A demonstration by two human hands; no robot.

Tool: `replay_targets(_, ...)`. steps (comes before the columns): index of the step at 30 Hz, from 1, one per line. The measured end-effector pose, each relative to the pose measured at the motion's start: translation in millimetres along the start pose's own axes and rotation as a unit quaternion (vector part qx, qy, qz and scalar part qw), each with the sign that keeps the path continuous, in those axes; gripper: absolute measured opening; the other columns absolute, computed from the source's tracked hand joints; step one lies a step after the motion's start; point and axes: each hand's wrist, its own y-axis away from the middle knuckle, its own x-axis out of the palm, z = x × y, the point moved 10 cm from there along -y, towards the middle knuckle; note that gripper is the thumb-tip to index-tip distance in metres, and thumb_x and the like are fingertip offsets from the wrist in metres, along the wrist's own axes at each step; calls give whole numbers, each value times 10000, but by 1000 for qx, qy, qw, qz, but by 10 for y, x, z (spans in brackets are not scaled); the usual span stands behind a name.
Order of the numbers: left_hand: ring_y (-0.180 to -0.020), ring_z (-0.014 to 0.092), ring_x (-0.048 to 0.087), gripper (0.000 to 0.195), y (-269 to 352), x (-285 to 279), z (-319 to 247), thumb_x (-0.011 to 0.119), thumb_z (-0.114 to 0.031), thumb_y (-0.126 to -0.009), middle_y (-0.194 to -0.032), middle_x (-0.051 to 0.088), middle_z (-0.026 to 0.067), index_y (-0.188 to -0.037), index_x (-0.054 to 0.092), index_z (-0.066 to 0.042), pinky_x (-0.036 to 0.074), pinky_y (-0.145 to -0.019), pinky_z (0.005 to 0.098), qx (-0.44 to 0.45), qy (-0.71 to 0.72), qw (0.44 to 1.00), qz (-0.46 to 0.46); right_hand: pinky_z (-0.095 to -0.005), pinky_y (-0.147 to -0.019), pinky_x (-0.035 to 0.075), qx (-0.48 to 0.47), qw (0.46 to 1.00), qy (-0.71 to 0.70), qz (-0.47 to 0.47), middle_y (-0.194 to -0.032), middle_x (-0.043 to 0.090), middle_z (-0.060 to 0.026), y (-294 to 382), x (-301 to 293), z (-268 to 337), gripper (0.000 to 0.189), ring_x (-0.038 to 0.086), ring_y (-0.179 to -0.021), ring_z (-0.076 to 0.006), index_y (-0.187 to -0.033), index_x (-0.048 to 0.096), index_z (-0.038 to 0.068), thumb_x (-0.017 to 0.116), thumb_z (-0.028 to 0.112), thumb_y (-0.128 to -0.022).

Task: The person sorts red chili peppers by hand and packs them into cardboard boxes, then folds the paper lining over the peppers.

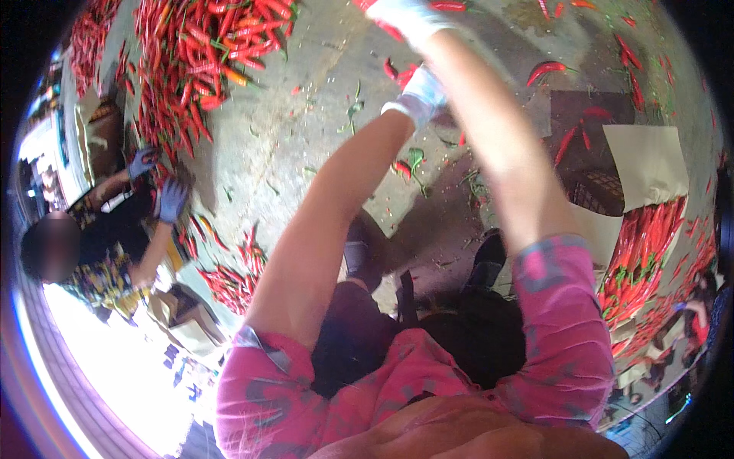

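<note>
My right hand (408,22), in a white glove and blurred, is stretched far forward at the top edge. Red chili peppers (390,30) show on both sides of its fingers, which are closed around them. Below it, my left hand (423,96), also in a pale glove, is low over the concrete floor (309,115). Bright red chili peppers (406,75) show against its fingers. My right forearm hides part of that hand, so its grip is unclear. Closer to my feet lies a short red chili (403,168) beside green leaf scraps (417,156).
A large heap of red chilies (200,57) lies at the upper left. Another person's gloved hands (172,199) work beside it. At right stands an open carton (590,226) packed with aligned chilies (645,258), its flap (648,163) raised. Single chilies (547,71) are scattered ahead.
</note>
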Motion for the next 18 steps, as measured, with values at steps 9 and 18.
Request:
replay_targets(9, -891, 229, 589, 297, 652, -82, -595, 543, -150, -804, -1030, 602, 98, -1075, 548, -31, 481, -736, 377, 183, 310, 933, -24, -371, -669, 473, -100, 901, 421, -16, -874, 641, -60, 66, 564, 194, 213, 608, -852, -218, -925, 672, 113, 607, 164, -728)
replay_targets(18, -901, 343, 572, 358, 249, -1155, 317, 595, -256, -753, -1001, 579, 176, -1037, 529, -49, 492, -755, 387, -58, 106, 963, -241, -254, -612, 464, 97, 886, -435, -129, -790, 625, -41, 1372, -1441, -1614, 250, 592, -658, -138, -944, 610, 29, 676, 88, -711)
